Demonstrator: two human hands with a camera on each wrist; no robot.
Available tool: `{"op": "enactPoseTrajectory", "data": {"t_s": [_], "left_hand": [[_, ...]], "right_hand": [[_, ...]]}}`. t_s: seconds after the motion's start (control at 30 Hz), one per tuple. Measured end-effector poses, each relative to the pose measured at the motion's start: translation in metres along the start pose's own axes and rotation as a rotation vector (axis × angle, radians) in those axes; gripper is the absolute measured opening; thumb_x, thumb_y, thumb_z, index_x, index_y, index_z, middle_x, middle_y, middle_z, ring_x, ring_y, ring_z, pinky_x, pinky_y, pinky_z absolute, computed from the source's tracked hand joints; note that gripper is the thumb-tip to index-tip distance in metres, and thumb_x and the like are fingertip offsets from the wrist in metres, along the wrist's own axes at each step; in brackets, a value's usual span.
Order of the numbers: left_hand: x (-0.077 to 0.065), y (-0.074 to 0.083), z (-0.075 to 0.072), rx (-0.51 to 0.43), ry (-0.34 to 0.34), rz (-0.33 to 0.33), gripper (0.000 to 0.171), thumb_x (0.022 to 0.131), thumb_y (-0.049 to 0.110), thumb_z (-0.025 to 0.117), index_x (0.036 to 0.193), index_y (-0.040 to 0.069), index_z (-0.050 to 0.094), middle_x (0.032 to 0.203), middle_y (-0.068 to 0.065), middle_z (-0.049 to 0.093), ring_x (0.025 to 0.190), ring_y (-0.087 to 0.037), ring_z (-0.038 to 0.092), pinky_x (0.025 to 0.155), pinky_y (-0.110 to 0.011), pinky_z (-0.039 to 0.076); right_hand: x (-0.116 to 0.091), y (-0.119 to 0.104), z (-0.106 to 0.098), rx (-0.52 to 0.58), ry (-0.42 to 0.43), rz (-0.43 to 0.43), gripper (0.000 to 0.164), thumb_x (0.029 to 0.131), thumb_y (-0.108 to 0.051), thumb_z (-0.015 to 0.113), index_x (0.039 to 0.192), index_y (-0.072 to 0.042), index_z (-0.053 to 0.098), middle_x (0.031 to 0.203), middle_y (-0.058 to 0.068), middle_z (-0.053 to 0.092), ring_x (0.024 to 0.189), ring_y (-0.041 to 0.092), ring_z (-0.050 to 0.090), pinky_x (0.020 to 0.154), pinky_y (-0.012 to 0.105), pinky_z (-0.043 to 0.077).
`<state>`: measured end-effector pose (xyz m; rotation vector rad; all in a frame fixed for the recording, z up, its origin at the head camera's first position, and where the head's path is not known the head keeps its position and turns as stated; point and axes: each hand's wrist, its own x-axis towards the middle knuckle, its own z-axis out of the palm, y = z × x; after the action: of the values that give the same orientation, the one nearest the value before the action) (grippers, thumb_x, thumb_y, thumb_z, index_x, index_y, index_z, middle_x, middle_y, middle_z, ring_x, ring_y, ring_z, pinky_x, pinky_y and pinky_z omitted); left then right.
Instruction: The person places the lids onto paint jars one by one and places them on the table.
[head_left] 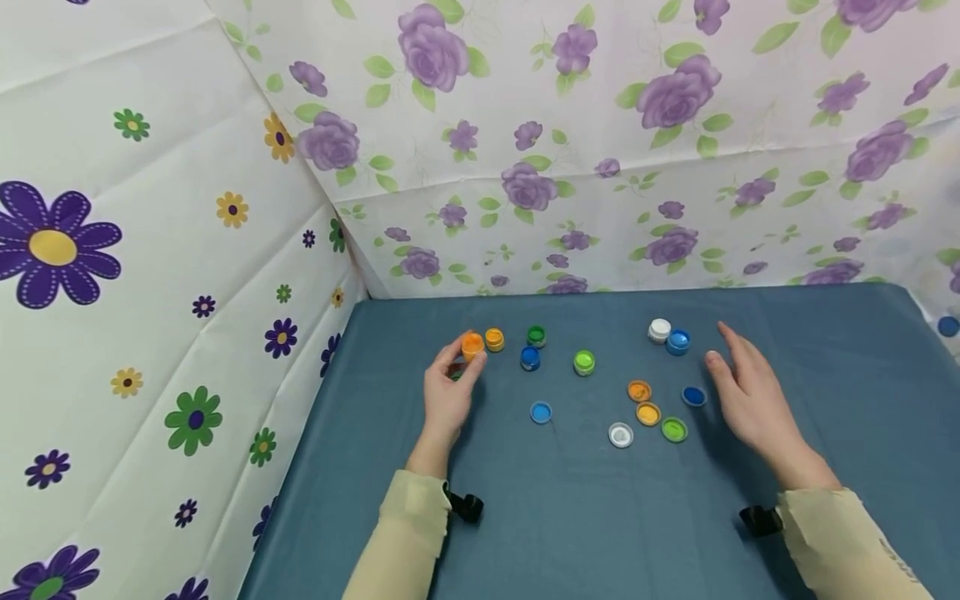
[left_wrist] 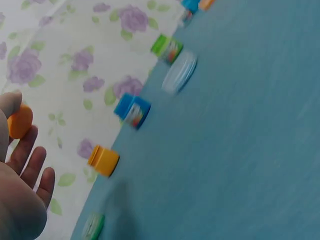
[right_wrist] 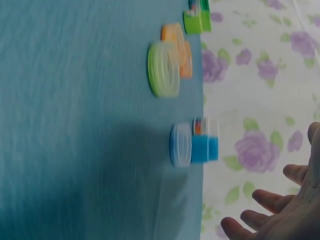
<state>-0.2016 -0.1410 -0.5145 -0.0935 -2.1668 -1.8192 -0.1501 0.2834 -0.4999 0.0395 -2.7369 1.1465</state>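
Note:
In the head view my left hand point(head_left: 447, 396) pinches a small orange paint jar point(head_left: 472, 345) between thumb and fingers, above the left side of the table. The left wrist view shows that orange jar point(left_wrist: 20, 121) at the fingertips, the other fingers spread. A yellow paint jar point(head_left: 494, 339) stands just right of it, and a dark green lid point(head_left: 456, 372) lies partly hidden behind the hand. My right hand point(head_left: 753, 396) hovers at the right with relaxed fingers and holds nothing. Nearest to it are a light blue paint jar point(head_left: 678, 342) and a dark blue lid point(head_left: 693, 397).
Dark green point(head_left: 536, 336), dark blue point(head_left: 530, 358), light green point(head_left: 584, 362) and white point(head_left: 660, 331) jars stand on the blue-covered table point(head_left: 570, 517). Orange point(head_left: 639, 391), yellow point(head_left: 648, 413), green point(head_left: 674, 430), white point(head_left: 620, 435) and light blue point(head_left: 541, 412) lids lie nearer. Flowered cloth point(head_left: 525, 187) hangs behind.

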Motion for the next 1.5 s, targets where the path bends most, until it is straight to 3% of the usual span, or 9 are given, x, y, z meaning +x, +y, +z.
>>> {"op": "enactPoseTrajectory", "data": {"t_s": [0.1,0.3,0.5,0.63,0.8,1.03,1.27,1.5], "left_hand": [[-0.015,0.002,0.005,-0.060,-0.011,0.025,0.043,0.099,0.012,0.081,0.140,0.005,0.071,0.131,-0.010,0.070,0.116,-0.027,0.062,0.101,-0.056,0.049],[-0.033,0.006,0.016,-0.241,0.001,-0.004,0.040,0.091,0.000,0.085,0.126,0.001,0.068,0.122,-0.009,0.070,0.111,-0.022,0.061,0.103,-0.062,0.043],[-0.035,0.006,0.015,-0.359,-0.062,-0.020,0.039,0.095,-0.003,0.079,0.131,-0.004,0.066,0.122,-0.008,0.068,0.109,-0.020,0.064,0.099,-0.035,0.053],[-0.037,0.007,0.013,-0.450,-0.110,-0.026,0.040,0.097,-0.006,0.073,0.136,-0.011,0.062,0.123,-0.007,0.069,0.109,-0.018,0.066,0.094,-0.027,0.056],[-0.041,0.004,0.016,-0.465,-0.188,-0.029,0.042,0.100,-0.005,0.070,0.140,-0.012,0.058,0.125,-0.005,0.067,0.111,-0.016,0.066,0.095,-0.028,0.056],[-0.044,0.002,0.024,-0.514,-0.242,-0.050,0.037,0.101,-0.002,0.070,0.137,-0.006,0.059,0.124,-0.005,0.067,0.110,-0.017,0.066,0.097,-0.029,0.056],[-0.043,0.003,0.024,-0.523,-0.293,-0.053,0.038,0.105,0.002,0.067,0.139,-0.011,0.057,0.123,-0.003,0.069,0.110,-0.018,0.068,0.103,-0.039,0.056],[-0.043,0.005,0.025,-0.491,-0.298,-0.060,0.039,0.107,0.007,0.066,0.140,-0.013,0.058,0.120,0.000,0.072,0.108,-0.024,0.069,0.102,-0.045,0.056]], "right_hand": [[-0.001,-0.007,0.007,-0.002,-0.014,-0.031,0.065,0.119,-0.042,0.035,0.172,-0.007,0.021,0.168,0.037,0.024,0.151,0.062,0.022,0.113,0.081,0.022],[-0.005,-0.017,0.019,-0.010,-0.057,-0.082,0.062,0.119,-0.039,0.039,0.168,-0.002,0.030,0.165,0.037,0.030,0.152,0.062,0.019,0.117,0.079,0.017],[-0.004,-0.025,0.028,-0.025,-0.095,-0.123,0.058,0.117,-0.038,0.046,0.160,0.000,0.045,0.162,0.035,0.037,0.152,0.062,0.020,0.119,0.077,0.016],[-0.001,-0.032,0.034,-0.086,-0.149,-0.116,0.054,0.114,-0.034,0.057,0.156,-0.001,0.053,0.156,0.031,0.047,0.149,0.058,0.032,0.115,0.076,0.026],[0.006,-0.045,0.047,-0.216,-0.235,-0.045,0.056,0.108,-0.031,0.067,0.154,-0.002,0.055,0.147,0.029,0.058,0.138,0.055,0.045,0.108,0.073,0.039],[0.014,-0.056,0.061,-0.364,-0.296,0.064,0.059,0.103,-0.036,0.073,0.148,-0.001,0.060,0.136,0.031,0.061,0.118,0.053,0.053,0.088,0.067,0.049],[0.017,-0.058,0.068,-0.380,-0.310,0.107,0.036,0.102,-0.027,0.073,0.126,0.000,0.070,0.112,0.026,0.065,0.095,0.043,0.056,0.072,0.055,0.051],[0.019,-0.055,0.070,-0.347,-0.299,0.118,0.032,0.102,-0.028,0.068,0.119,-0.001,0.068,0.099,0.018,0.064,0.085,0.036,0.057,0.067,0.049,0.049]]}}
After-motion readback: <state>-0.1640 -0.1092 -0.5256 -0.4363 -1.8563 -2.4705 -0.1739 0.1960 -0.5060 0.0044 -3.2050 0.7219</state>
